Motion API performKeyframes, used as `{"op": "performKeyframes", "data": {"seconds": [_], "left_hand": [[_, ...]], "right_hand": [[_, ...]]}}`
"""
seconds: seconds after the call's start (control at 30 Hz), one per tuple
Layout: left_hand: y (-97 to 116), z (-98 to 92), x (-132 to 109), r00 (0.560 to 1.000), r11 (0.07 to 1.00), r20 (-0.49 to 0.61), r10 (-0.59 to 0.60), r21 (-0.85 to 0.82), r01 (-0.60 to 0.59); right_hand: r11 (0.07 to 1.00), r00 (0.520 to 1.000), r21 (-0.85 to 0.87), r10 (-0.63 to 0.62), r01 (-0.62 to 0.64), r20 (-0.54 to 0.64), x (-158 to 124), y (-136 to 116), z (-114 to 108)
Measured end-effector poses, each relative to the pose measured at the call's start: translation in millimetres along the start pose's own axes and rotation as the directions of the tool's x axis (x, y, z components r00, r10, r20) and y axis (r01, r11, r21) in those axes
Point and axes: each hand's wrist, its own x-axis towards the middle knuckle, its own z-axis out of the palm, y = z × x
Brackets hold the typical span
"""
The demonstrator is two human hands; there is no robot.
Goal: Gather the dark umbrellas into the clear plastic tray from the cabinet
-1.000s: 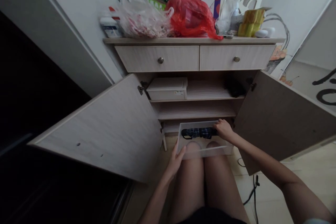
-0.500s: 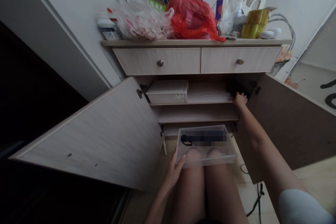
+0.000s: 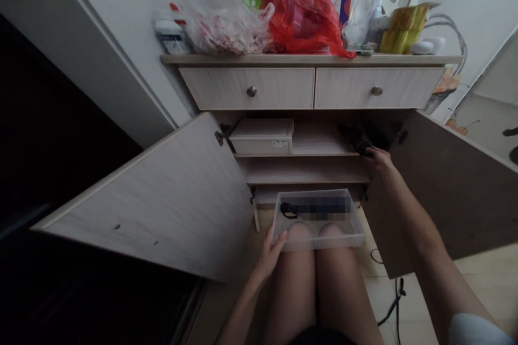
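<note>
My left hand (image 3: 272,252) grips the near left corner of a clear plastic box (image 3: 324,242), thumb over its rim. The box rests on my knees. Inside lie a small black item with a loop (image 3: 288,210) and a dark blue thing, blurred out by a mosaic. My right hand (image 3: 380,158) reaches to the right end of the cabinet's upper shelf (image 3: 319,140), its fingers closed on a dark object (image 3: 362,146). Its exact kind is too dim to make out. Another dark thing (image 3: 375,133) sits behind it in the shadow.
A lidded white box (image 3: 262,137) occupies the shelf's left side. Both cabinet doors, left (image 3: 154,199) and right (image 3: 449,188), stand wide. Bags, including a red one (image 3: 303,16), crowd the cabinet top. A black cord (image 3: 394,302) lies on the floor at right.
My right hand has drawn back slightly toward the shelf's front edge, bringing the dark object partly out of the shadow. My left hand stays on the clear box. The view has shifted a little.
</note>
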Motion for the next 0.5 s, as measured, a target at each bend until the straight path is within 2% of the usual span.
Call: {"op": "performKeyframes", "data": {"seconds": [0.1,0.2,0.33,0.5], "left_hand": [[1,0.8,-1,1.0,1.0,0.007,0.005,0.01,-0.005],[3,1.3,-2,1.0,1.0,0.02,0.008,0.025,-0.009],[3,1.1,-4,0.999,0.999,0.039,0.024,0.038,-0.025],[4,0.4,-6,1.0,0.998,0.009,0.028,0.049,-0.029]], "right_hand": [[0.99,0.976,0.103,0.078,-0.101,0.203,-37,2,-25],[0.991,0.909,0.045,0.097,-0.126,0.405,-78,6,-51],[0.986,0.799,-0.165,0.107,-0.011,0.592,-123,7,-72],[0.934,0.626,-0.317,0.151,0.163,0.765,-156,11,-72]]}}
